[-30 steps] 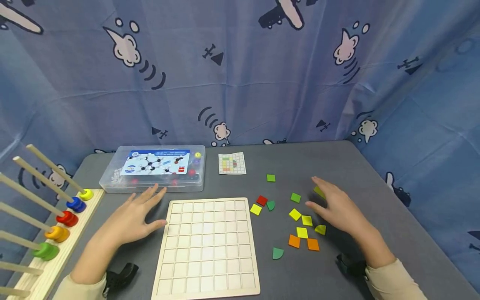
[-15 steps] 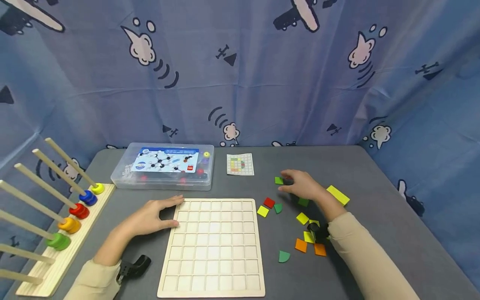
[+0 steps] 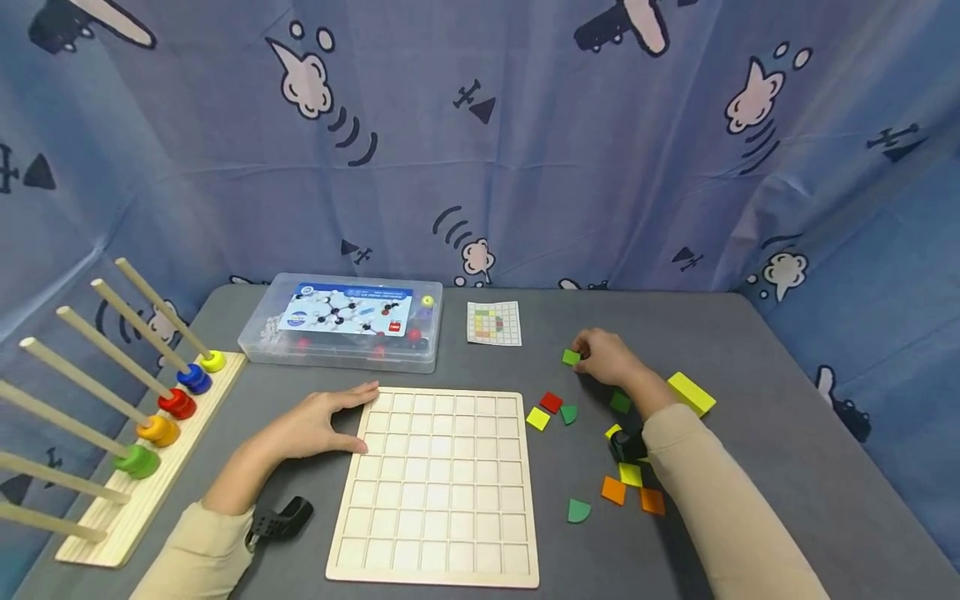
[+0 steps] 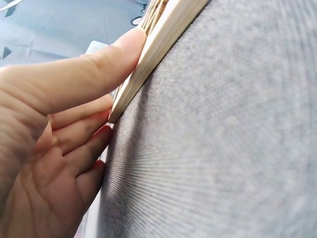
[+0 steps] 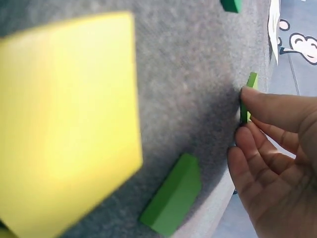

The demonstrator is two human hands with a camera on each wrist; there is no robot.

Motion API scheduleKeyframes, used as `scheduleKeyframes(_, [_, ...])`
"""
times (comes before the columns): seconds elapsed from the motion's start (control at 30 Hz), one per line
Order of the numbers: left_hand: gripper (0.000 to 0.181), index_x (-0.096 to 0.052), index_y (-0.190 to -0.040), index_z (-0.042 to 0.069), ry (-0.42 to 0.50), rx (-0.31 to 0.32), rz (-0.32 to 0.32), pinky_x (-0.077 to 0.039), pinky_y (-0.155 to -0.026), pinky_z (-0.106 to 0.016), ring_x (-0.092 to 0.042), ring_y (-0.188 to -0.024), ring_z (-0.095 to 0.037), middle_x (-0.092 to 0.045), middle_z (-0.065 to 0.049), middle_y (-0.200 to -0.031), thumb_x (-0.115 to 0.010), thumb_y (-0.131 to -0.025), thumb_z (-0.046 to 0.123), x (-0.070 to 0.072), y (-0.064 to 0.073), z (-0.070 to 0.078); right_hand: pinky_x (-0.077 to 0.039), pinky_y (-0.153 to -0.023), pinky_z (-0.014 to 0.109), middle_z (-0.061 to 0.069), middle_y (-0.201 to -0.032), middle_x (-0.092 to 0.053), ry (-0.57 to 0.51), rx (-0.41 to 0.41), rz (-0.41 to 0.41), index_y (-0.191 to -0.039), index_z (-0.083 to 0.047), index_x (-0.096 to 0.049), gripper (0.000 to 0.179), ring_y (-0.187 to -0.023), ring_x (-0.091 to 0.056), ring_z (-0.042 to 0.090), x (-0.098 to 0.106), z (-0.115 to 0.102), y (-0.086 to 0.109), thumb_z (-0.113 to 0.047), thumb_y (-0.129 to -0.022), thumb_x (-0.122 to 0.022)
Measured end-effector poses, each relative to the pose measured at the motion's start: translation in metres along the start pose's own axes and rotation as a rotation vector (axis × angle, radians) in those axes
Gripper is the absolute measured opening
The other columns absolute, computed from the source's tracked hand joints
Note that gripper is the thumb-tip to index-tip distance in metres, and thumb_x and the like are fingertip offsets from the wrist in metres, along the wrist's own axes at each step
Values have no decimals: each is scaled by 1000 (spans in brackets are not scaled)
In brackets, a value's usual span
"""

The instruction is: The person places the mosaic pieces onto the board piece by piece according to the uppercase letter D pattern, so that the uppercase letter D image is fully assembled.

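Note:
A pale wooden grid board [image 3: 437, 486] lies on the grey table. My left hand [image 3: 315, 427] rests at its upper left corner, thumb [image 4: 106, 64] against the left edge and the other fingers reaching along the corner. My right hand [image 3: 609, 357] pinches a green square tile [image 3: 571, 357] between thumb and fingertips; the right wrist view shows this tile [image 5: 252, 82] standing on edge at the fingertips. Under the right forearm lie another green tile [image 3: 620, 402] and several yellow tiles, partly hidden by the sleeve and the wrist camera.
A small printed grid card [image 3: 510, 332] lies behind the board, beside a clear plastic case [image 3: 352, 354]. At left stands a wooden peg rack [image 3: 135, 517] with coloured rings. Red [image 3: 551, 402], orange [image 3: 613, 490] and dark green [image 3: 578, 511] tiles lie right of the board, a yellow block [image 3: 692, 393] farther right.
My right hand has moved left from the right side to the far green tile and now pinches it. My left hand has come to rest on the board's corner. The head view has shifted.

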State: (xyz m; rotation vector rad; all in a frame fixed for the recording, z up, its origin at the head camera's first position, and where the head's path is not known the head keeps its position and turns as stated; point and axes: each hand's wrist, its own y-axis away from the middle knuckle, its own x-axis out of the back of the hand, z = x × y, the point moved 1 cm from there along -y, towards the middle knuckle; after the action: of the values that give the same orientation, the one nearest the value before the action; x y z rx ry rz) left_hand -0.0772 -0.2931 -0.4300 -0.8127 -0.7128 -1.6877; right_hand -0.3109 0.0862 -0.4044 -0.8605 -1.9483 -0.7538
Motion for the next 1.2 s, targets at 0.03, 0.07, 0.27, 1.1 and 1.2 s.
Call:
scheduleKeyframes(0.03, [85,-41,-144,10,-1,8,-4,-35,-104,-55,-34,-136,-38,-35,-8,-152,-73,-75,48,1,-1,0,-48,-84,46,24,-106,-59,7,1,6,-109,8,-60,27,-99,-56,37,1,-1,0,-4,-86,-66])
scheduleKeyframes(0.07, [86,-41,-144,10,-1,18,-7,-36,-104,-54,-35,-136,-37,-35,-8,-152,-74,-75,48,2,-2,1,-48,-84,46,24,-105,-59,13,1,12,-109,7,-60,26,-99,-56,37,1,-2,0,-4,-86,-66])
scheduleKeyframes(0.27, [87,-41,-145,11,-2,54,-26,-35,-105,-54,-35,-136,-37,-36,-8,-151,-76,-73,46,6,-3,3,-51,-80,42,19,-104,-63,11,66,40,-109,3,-61,25,-96,-59,31,-2,-18,6,-7,-87,-66])
scheduleKeyframes(1.1, [87,-42,-145,15,25,29,3,-35,-105,-51,-36,-137,-32,-37,-4,-151,-75,-73,50,2,-4,-1,-45,-69,22,1,-89,-61,40,506,-137,-104,-7,-66,22,-78,-52,10,-87,-189,18,-15,-85,-72])
scheduleKeyframes(1.2, [87,-42,-145,14,30,30,-2,-35,-106,-52,-35,-137,-32,-37,-4,-151,-75,-73,50,1,-2,-2,-42,-65,20,-1,-84,-58,79,498,-153,-104,-7,-66,21,-73,-48,9,-94,-196,13,-17,-85,-71])
